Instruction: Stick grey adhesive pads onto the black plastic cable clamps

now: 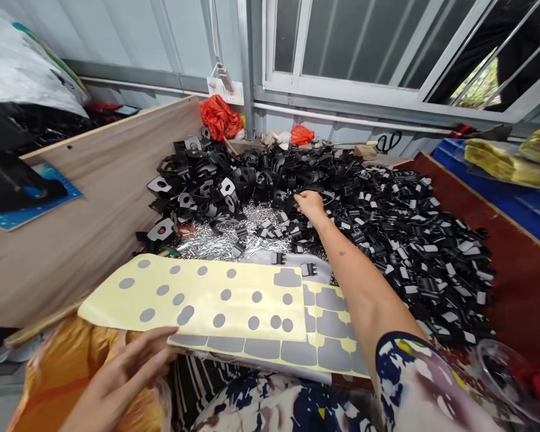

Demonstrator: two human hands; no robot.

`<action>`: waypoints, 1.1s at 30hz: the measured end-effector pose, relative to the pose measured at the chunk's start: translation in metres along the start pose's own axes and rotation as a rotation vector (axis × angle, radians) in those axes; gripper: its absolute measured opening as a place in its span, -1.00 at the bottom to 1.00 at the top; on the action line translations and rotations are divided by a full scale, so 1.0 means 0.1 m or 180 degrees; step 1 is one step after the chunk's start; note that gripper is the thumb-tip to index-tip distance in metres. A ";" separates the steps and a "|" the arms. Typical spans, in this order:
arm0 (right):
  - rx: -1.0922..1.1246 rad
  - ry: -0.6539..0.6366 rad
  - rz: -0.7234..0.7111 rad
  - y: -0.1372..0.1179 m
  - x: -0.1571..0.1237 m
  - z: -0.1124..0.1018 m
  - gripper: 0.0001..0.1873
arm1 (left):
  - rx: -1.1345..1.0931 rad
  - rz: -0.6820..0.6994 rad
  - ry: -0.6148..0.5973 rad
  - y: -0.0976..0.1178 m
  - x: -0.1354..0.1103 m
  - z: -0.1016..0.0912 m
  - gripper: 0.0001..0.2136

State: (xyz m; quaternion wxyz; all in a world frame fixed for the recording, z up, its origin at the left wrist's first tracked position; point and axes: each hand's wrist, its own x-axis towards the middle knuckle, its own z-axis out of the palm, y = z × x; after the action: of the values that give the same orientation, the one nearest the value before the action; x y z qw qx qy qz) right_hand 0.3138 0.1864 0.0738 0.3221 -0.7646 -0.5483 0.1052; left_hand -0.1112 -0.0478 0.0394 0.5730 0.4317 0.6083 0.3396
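Bright, fairly even light falls on the sheet (240, 309), with soft shadows around it. Beyond the sheet, the pins (207, 243) glint in hard white specks, while the black parts (429, 288) lose detail in their darkness. Well beyond the sheet, the window (346, 42) is dim with pale streaks. Right of the sheet, gold packs (499, 162) carry shiny highlights. Wide-angle distortion tilts the wall (139, 36) beyond the sheet and stretches the tub (499, 372) to its right, which looks soft.
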 end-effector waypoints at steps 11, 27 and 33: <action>0.0858 -0.0701 -0.2619 0.50 -2.67 0.04 -0.63 | -0.1530 -0.0948 -0.1457 0.24 0.47 1.41 -0.21; 0.1214 -0.0511 -0.0167 0.91 -2.24 0.27 -0.77 | 0.3692 0.1411 -0.2587 0.38 0.88 1.98 -0.21; 0.2338 -0.1605 0.0522 0.67 -2.08 0.07 -0.69 | 0.3531 0.1484 -0.2728 0.34 0.90 1.99 -0.29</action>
State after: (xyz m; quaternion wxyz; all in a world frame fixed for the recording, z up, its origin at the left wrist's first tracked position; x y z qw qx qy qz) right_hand 0.2832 -0.0123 -0.0123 0.4190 -0.5910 -0.4735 0.5010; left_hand 0.0929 0.0315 0.0115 0.3709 0.8707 0.3060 -0.1033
